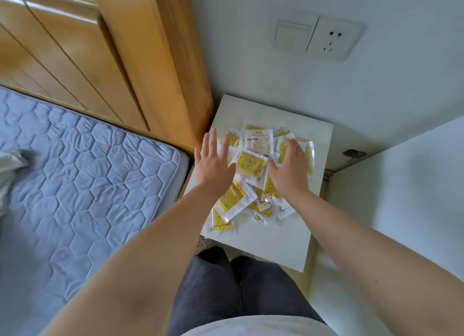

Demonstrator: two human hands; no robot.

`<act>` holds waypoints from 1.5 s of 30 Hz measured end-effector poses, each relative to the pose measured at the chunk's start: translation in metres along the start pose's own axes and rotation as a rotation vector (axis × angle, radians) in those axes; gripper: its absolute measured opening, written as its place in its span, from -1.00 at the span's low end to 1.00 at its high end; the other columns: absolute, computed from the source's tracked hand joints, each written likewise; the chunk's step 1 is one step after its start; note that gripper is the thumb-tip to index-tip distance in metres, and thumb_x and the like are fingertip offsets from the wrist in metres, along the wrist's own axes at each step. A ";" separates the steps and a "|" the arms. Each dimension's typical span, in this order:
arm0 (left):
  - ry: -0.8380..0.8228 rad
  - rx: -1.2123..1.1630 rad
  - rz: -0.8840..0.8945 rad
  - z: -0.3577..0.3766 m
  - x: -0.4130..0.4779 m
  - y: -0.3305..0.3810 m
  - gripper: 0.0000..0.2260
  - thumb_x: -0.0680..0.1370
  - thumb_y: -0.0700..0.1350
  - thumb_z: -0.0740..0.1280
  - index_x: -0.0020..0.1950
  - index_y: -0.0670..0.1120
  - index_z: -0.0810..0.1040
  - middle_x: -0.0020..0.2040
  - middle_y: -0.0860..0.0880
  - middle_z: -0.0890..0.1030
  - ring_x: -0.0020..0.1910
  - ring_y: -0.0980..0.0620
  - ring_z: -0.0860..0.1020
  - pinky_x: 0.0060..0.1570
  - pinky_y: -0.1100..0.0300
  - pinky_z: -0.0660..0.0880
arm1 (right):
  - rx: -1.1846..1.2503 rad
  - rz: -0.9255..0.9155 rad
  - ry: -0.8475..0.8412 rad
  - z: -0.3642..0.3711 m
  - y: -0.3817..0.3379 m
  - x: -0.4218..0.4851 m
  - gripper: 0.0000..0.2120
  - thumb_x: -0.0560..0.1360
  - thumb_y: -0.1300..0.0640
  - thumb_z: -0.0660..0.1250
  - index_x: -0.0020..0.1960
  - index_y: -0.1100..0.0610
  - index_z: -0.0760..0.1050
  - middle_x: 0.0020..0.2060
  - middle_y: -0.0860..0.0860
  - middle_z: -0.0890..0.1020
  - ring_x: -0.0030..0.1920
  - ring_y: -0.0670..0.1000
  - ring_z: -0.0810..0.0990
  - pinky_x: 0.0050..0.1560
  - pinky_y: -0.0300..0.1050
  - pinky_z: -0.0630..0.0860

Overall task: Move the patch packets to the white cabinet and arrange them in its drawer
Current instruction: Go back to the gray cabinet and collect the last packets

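Patch packets (251,163): loose overlapping heap, yellow with a star print and clear-white edges, lying on the top of the white cabinet (276,242), toward its back and left; one packet (258,142) near the rear shows a white printed side. Left hand (213,165): flat, fingers straight and spread, at the heap's left edge, partly over the outermost packets. Right hand (291,170): apart from the left, over the heap's right side, fingers bent down onto the packets, thumb out toward the middle; whether it grips any packet cannot be told. Surroundings: quilted blue-grey mattress (75,172) at left, wooden headboard (100,59) behind it and touching the cabinet's left side, switch-and-socket plate (316,35) on the wall above, white panel (401,197) at right, dark trousers (238,285) below.
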State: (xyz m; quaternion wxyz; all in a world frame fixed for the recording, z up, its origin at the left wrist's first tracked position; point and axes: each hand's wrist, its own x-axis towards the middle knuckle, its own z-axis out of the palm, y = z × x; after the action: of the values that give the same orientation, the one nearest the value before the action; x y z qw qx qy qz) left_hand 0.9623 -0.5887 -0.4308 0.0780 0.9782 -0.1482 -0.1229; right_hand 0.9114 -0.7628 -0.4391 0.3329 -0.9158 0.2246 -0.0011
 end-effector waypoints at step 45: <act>0.938 0.629 -1.255 -0.337 -0.801 -0.471 -0.29 0.49 0.06 0.28 0.55 -0.06 0.04 0.55 -0.17 0.10 0.52 -0.21 0.08 0.35 -0.32 0.12 | 0.197 -1.961 -0.026 0.140 -0.709 -0.695 -0.46 0.47 0.00 0.33 0.37 0.18 0.31 0.41 0.20 0.34 0.42 0.26 0.29 0.36 0.37 0.21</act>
State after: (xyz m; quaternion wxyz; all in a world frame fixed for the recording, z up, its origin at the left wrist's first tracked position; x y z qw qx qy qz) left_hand 0.4367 0.1425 -0.0225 -0.2272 0.8050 0.4431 0.3225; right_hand 0.5984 0.0893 -0.0125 0.2618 -0.6645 -0.6392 -0.2852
